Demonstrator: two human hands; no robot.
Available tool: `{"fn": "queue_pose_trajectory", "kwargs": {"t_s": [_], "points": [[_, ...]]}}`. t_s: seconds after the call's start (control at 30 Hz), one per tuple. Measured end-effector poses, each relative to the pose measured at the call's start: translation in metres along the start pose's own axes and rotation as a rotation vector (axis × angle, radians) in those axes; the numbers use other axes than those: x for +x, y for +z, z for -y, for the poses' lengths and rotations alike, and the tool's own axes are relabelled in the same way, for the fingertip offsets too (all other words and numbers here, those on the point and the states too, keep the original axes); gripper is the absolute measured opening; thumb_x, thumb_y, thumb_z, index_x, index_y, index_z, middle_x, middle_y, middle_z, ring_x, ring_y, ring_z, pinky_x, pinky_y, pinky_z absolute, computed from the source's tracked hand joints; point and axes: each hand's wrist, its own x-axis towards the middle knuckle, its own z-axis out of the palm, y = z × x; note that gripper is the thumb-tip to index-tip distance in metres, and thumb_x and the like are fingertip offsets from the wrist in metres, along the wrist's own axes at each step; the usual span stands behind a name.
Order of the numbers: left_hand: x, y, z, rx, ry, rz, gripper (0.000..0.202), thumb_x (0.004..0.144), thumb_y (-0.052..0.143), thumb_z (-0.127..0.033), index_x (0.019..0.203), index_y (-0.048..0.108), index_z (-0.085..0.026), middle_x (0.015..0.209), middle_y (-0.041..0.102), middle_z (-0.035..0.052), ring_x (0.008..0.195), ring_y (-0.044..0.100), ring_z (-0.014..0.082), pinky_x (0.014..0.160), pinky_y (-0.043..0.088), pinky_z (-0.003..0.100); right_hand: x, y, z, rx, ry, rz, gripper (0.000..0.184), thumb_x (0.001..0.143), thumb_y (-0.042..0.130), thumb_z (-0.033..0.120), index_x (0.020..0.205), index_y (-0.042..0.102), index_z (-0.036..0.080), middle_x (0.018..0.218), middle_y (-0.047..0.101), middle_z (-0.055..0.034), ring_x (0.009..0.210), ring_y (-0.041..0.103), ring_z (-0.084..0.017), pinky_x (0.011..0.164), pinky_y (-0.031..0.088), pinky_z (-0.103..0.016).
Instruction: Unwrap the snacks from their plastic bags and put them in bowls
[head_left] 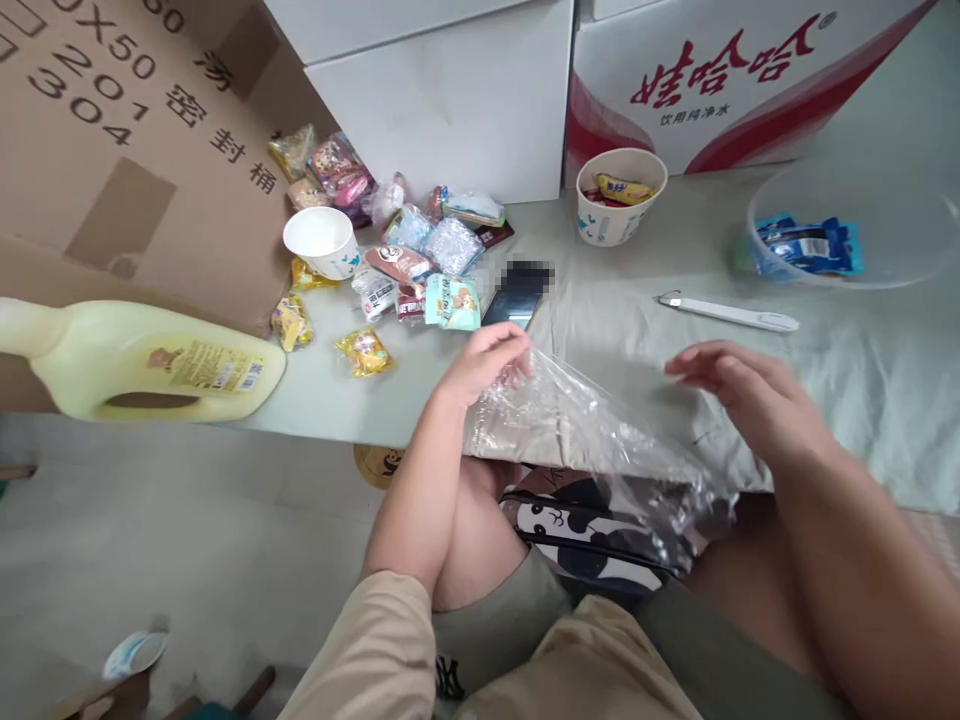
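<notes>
My left hand [495,362] pinches one corner of a clear plastic bag [592,415], which hangs slantwise over the table's front edge and down toward my lap. The bag looks limp, and nothing shows inside it. To the right, my right hand [750,395] hovers over the table with fingers loosely curved, apart from the bag and holding nothing I can see. Just beyond my left hand lies a dark phone [517,298]. A white hooked tool [731,312] rests on the cloth beyond my right hand.
Wrapped snacks [397,262] are heaped at the back left beside a paper cup [321,240]. Another paper cup [609,222] holds snacks, and a clear bowl [847,270] holds blue packets. A yellowish jug [150,362] lies at left; cartons [450,110] stand behind.
</notes>
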Motion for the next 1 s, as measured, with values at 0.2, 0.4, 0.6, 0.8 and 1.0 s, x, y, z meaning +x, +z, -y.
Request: {"fn": "queue_pose_trajectory", "kwargs": {"t_s": [0.2, 0.4, 0.6, 0.8, 1.0], "points": [[0.0, 0.027, -0.01, 0.055, -0.126, 0.341, 0.019, 0.087, 0.063, -0.035, 0.09, 0.063, -0.016, 0.063, 0.068, 0.0014, 0.044, 0.058, 0.0091, 0.043, 0.035, 0.02, 0.005, 0.053, 0.008, -0.019, 0.114, 0.394, 0.05, 0.078, 0.077, 0.051, 0.118, 0.062, 0.024, 0.106, 0.072, -0.0085, 0.09, 0.069, -0.021, 0.076, 0.059, -0.036], [0.007, 0.016, -0.005, -0.316, -0.032, 0.21, 0.059, 0.084, 0.056, -0.065, 0.115, 0.064, -0.016, 0.078, 0.074, 0.0074, 0.065, 0.07, 0.018, 0.053, 0.05, 0.026, 0.001, 0.075, 0.02, -0.064, 0.134, 0.472, 0.034, 0.09, 0.062, 0.049, 0.075, 0.06, 0.019, 0.06, 0.054, 0.0018, 0.053, 0.048, -0.009, 0.051, 0.041, -0.025], [0.004, 0.034, 0.005, -0.395, -0.062, 0.473, 0.082, 0.057, 0.087, -0.06, 0.123, 0.062, -0.018, 0.123, 0.071, 0.0171, 0.105, 0.072, 0.0285, 0.085, 0.058, 0.038, 0.008, 0.075, 0.009, 0.002, 0.102, 0.004, 0.029, 0.089, 0.062, 0.05, 0.086, 0.057, 0.021, 0.054, 0.05, 0.0056, 0.047, 0.048, -0.009, 0.046, 0.039, -0.024], [0.009, 0.042, 0.007, -0.174, -0.024, 0.22, 0.039, 0.078, 0.072, -0.052, 0.092, 0.065, -0.016, 0.058, 0.066, -0.0001, 0.045, 0.06, 0.0111, 0.044, 0.043, 0.022, 0.007, 0.071, 0.008, -0.029, 0.101, -0.09, 0.028, 0.09, 0.059, 0.047, 0.101, 0.058, 0.022, 0.05, 0.05, 0.0075, 0.041, 0.049, -0.01, 0.041, 0.037, -0.023], [0.01, 0.033, 0.005, -0.371, 0.141, 0.116, 0.06, 0.077, 0.063, -0.073, 0.105, 0.066, -0.02, 0.076, 0.07, 0.0031, 0.071, 0.07, 0.0171, 0.059, 0.054, 0.028, 0.006, 0.066, 0.014, 0.034, 0.076, -0.08, 0.028, 0.092, 0.057, 0.043, 0.112, 0.058, 0.024, 0.051, 0.055, 0.0073, 0.042, 0.053, -0.012, 0.047, 0.047, -0.026]]}}
